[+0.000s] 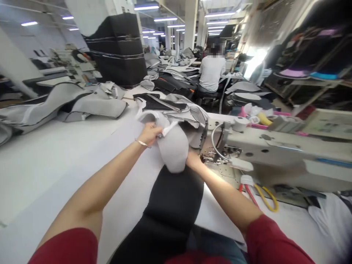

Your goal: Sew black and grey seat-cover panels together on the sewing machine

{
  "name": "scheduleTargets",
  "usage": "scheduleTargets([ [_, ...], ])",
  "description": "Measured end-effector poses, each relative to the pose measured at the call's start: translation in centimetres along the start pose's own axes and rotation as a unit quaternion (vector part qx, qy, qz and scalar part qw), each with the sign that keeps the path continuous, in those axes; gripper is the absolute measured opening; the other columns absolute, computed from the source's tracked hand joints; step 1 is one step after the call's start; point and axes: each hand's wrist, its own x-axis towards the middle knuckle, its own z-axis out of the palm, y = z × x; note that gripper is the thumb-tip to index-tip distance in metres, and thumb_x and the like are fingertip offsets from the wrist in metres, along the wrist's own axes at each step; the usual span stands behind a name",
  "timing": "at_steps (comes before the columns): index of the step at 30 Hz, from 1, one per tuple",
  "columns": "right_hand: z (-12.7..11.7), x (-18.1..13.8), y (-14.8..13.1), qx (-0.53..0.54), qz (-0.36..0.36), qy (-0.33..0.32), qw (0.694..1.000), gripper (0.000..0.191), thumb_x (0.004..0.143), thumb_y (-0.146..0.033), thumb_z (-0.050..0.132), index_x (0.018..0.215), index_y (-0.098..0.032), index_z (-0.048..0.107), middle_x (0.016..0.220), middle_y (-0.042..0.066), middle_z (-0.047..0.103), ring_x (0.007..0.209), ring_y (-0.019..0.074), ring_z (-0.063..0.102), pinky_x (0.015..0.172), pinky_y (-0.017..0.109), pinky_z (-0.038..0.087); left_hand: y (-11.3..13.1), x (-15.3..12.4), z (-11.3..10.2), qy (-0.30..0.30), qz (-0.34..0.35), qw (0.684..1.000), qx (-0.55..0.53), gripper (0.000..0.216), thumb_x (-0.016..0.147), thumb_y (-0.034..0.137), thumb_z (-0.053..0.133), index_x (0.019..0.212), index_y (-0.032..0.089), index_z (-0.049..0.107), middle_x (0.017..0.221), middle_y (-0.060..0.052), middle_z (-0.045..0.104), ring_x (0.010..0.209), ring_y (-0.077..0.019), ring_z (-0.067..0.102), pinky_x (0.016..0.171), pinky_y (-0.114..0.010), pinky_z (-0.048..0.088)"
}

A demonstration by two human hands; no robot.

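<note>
My left hand (150, 134), with a bracelet at the wrist, is closed on the edge of a sewn fabric cover (174, 150) with a light grey face. A white strip (169, 128) sticks out beside its fingers. The cover's black part (176, 194) runs down over the table edge toward my lap. My right hand (194, 161) is at the right side of the grey part, close to the sewing machine (220, 150); its fingers are hidden behind the fabric.
Scissors with yellow and red handles (265, 198) lie beside the machine. Grey and black fabric pieces (96, 104) are piled on the white table (68, 157) at left and ahead. A person in a white shirt (211, 71) sits farther off. A wrapped column (118, 51) stands at left.
</note>
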Motion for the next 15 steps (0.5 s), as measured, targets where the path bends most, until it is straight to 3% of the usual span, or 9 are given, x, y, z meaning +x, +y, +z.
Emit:
scheduleTargets([
  [3, 1.9, -4.8, 2.0, 0.171, 0.017, 0.027, 0.985, 0.033, 0.084, -0.037, 0.036, 0.097, -0.015, 0.055, 0.082, 0.006, 0.062, 0.071, 0.0174, 0.057, 0.060, 0.027, 0.044, -2.4, -3.1, 2.7, -0.188, -0.014, 0.969, 0.161, 0.004, 0.054, 0.016, 0.051, 0.054, 0.012, 0.049, 0.051, 0.004, 0.047, 0.048, -0.0083, 0.043, 0.047, -0.021, 0.034],
  [5, 2.9, -6.9, 3.3, 0.373, 0.021, 0.046, 0.926, 0.041, 0.086, -0.041, 0.024, 0.100, -0.014, 0.051, 0.080, 0.007, 0.062, 0.065, 0.0152, 0.057, 0.057, 0.026, 0.044, -3.8, -5.6, 3.0, -0.302, -0.001, 0.916, 0.265, 0.006, 0.058, 0.016, 0.047, 0.052, 0.013, 0.045, 0.052, 0.004, 0.045, 0.050, -0.0080, 0.040, 0.049, -0.021, 0.033],
  [7, 3.5, -8.1, 4.5, 0.536, 0.017, 0.049, 0.842, 0.044, 0.086, -0.045, 0.019, 0.098, -0.014, 0.048, 0.080, 0.008, 0.061, 0.066, 0.0138, 0.057, 0.059, 0.027, 0.046, -4.9, -7.8, 2.7, -0.375, 0.019, 0.860, 0.346, 0.012, 0.061, 0.014, 0.043, 0.050, 0.015, 0.039, 0.050, 0.004, 0.041, 0.048, -0.0072, 0.036, 0.048, -0.021, 0.030],
  [9, 3.7, -8.3, 5.2, 0.622, 0.013, 0.020, 0.783, 0.038, 0.081, -0.050, 0.034, 0.085, -0.015, 0.048, 0.076, 0.005, 0.058, 0.067, 0.0130, 0.057, 0.063, 0.027, 0.046, -5.8, -9.4, 2.4, -0.414, 0.040, 0.809, 0.415, 0.018, 0.062, 0.012, 0.041, 0.048, 0.016, 0.031, 0.047, 0.004, 0.035, 0.045, -0.0069, 0.030, 0.045, -0.022, 0.025],
  [11, 3.8, -8.0, 5.3, 0.684, 0.017, -0.013, 0.729, 0.034, 0.067, -0.048, 0.057, 0.071, -0.017, 0.045, 0.067, 0.000, 0.053, 0.063, 0.0113, 0.053, 0.061, 0.026, 0.044, -6.5, -10.2, 2.3, -0.441, 0.064, 0.759, 0.475, 0.019, 0.061, 0.010, 0.039, 0.047, 0.017, 0.029, 0.046, 0.003, 0.034, 0.044, -0.0077, 0.028, 0.044, -0.023, 0.023],
  [13, 4.0, -7.6, 5.0, 0.686, 0.033, -0.018, 0.726, 0.039, 0.055, -0.043, 0.068, 0.060, -0.017, 0.039, 0.056, -0.005, 0.046, 0.053, 0.0083, 0.046, 0.054, 0.023, 0.039, -7.0, -10.3, 2.4, -0.456, 0.098, 0.708, 0.530, 0.017, 0.060, 0.007, 0.039, 0.047, 0.017, 0.033, 0.048, 0.002, 0.039, 0.045, -0.0094, 0.033, 0.045, -0.024, 0.024],
  [15, 4.2, -7.3, 4.7, 0.646, 0.046, 0.013, 0.762, 0.041, 0.054, -0.042, 0.068, 0.054, -0.018, 0.035, 0.049, -0.008, 0.038, 0.046, 0.0062, 0.038, 0.048, 0.021, 0.032, -7.1, -9.7, 2.8, -0.466, 0.139, 0.664, 0.569, 0.014, 0.058, 0.004, 0.039, 0.052, 0.017, 0.043, 0.055, -0.001, 0.049, 0.052, -0.0124, 0.042, 0.049, -0.024, 0.029],
])
